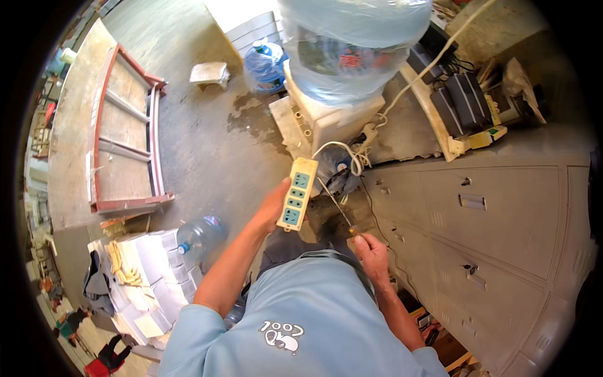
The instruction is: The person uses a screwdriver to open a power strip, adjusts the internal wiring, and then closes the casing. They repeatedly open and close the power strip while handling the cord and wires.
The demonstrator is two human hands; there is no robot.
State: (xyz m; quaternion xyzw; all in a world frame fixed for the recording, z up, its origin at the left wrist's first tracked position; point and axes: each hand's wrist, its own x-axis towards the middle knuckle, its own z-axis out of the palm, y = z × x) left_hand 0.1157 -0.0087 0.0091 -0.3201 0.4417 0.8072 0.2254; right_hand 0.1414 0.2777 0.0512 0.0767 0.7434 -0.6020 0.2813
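Observation:
My left hand [275, 204] is closed around the left edge of a cream power strip [297, 195] with teal socket faces, held up in front of me. A white cord [342, 146] leaves the strip's far end and loops toward a bundle of cable. In my right hand [372, 254] is a screwdriver [343, 215], gripped by its amber handle. Its long thin shaft points up and left toward the strip, and its tip ends just right of the strip, seemingly apart from it. Part of the left fingers is hidden behind the strip.
Ahead stands a water dispenser [339, 125] with a large plastic-wrapped bottle [352, 50] on top. Grey metal lockers [490, 220] line the right side. At left are a red metal frame [95, 151], stacked white boxes [164, 270] and an empty water bottle [204, 235]. A small stool [210, 73] stands farther off.

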